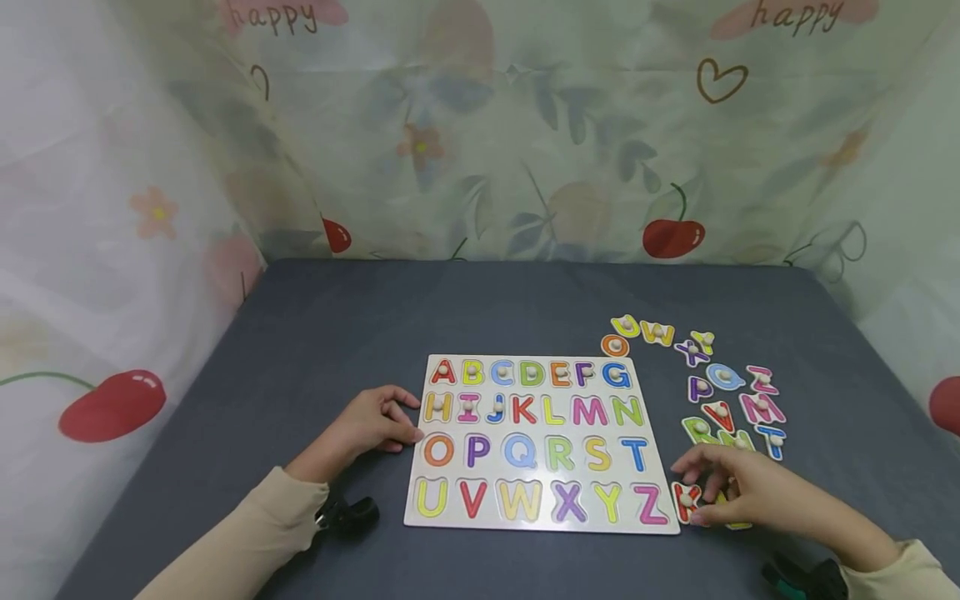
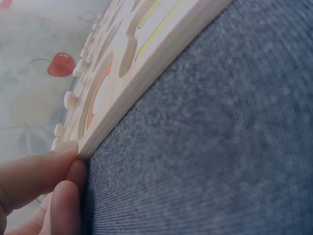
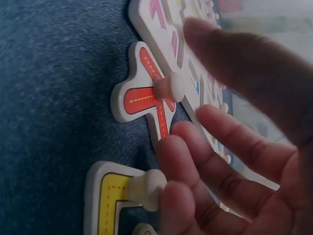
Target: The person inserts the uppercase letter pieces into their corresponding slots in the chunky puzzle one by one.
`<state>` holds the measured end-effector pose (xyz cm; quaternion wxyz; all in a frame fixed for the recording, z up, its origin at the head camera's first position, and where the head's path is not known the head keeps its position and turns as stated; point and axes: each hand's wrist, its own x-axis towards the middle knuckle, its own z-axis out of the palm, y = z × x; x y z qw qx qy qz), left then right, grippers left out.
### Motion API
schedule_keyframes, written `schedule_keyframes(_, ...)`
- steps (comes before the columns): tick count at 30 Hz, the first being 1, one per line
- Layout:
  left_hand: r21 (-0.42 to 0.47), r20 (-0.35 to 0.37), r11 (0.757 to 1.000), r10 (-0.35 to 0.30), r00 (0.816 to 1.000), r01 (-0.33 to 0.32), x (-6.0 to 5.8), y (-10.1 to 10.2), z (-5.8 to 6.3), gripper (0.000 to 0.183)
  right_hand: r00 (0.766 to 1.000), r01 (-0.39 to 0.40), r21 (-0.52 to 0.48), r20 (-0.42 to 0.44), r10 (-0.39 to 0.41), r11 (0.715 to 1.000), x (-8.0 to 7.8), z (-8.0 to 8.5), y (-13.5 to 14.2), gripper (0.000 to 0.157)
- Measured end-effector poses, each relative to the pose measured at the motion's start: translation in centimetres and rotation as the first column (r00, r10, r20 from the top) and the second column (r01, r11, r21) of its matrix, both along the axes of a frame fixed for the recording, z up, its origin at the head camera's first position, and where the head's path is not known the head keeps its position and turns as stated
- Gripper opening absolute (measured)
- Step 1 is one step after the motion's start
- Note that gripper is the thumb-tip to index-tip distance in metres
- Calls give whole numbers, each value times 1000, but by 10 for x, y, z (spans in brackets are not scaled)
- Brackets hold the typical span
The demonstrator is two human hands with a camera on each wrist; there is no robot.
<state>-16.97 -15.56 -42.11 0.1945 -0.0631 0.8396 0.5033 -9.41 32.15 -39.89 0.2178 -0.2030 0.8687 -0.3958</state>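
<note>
A white alphabet puzzle board [image 1: 536,427] lies flat on the table. Knobbed letter pieces fill its slots from A through J; printed letters show in the other recesses. My left hand [image 1: 381,421] touches the board's left edge, fingertips against the rim, as the left wrist view also shows. Beside the lower right corner lies the red K piece [image 3: 142,100], with its round knob [image 3: 169,87] facing up. My right hand [image 1: 738,487] hovers around K, thumb and fingers apart, nothing held. Below K, the yellow L piece [image 3: 105,193] is close to the fingertips, partly covered in the head view.
Loose letter pieces lie right of the board, among them blue Q [image 1: 725,377], pink M [image 1: 762,409], blue T [image 1: 771,441] and red V [image 1: 718,415]. Orange O [image 1: 615,345] sits at the board's top right corner. A patterned curtain [image 1: 525,125] hangs behind the dark table [image 1: 337,333].
</note>
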Motion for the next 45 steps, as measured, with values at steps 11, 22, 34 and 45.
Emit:
schedule_keyframes(11, 1, 1, 1000, 6, 1000, -6, 1, 1, 2, 46, 993, -38, 36, -108, 42, 999, 0, -8, -2, 25)
schedule_keyframes(22, 15, -9, 1000, -4, 1000, 4, 0, 0, 1, 46, 1000, 2, 78, 3, -2, 997, -3, -3, -5, 24)
schedule_keyframes(34, 16, -3, 1000, -10, 1000, 10, -1, 0, 0, 46, 999, -42, 108, -19, 44, 993, -4, 4, -9, 10)
schedule_keyframes(45, 12, 2, 1000, -5, 1000, 4, 0, 0, 2, 45, 983, 76, 112, -177, -56, 991, -19, 31, -40, 12)
